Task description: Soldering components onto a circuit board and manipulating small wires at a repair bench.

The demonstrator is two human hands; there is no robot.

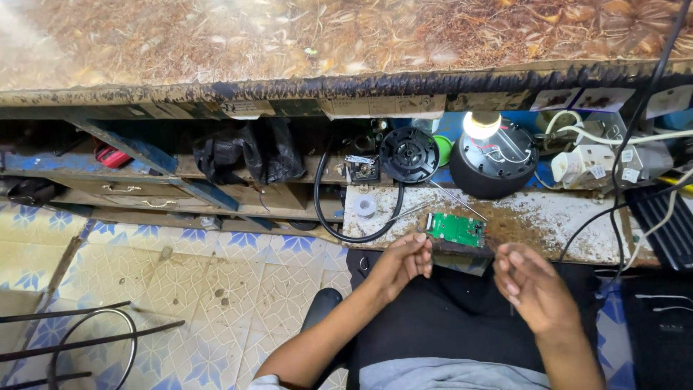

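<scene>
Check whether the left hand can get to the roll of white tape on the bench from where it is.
Probably yes. The left hand sits at the bench edge, and the roll of white tape lies just beyond it on the worn bench top; only a black cable curves nearby.

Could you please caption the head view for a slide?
Both hands hover near a green circuit board on a worn bench.

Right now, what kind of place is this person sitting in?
Probably a small electronics repair workshop: a green circuit board lies on a worn workbench by the hands, beside a round black speaker shell with a lit bulb and tangled cables.
</scene>
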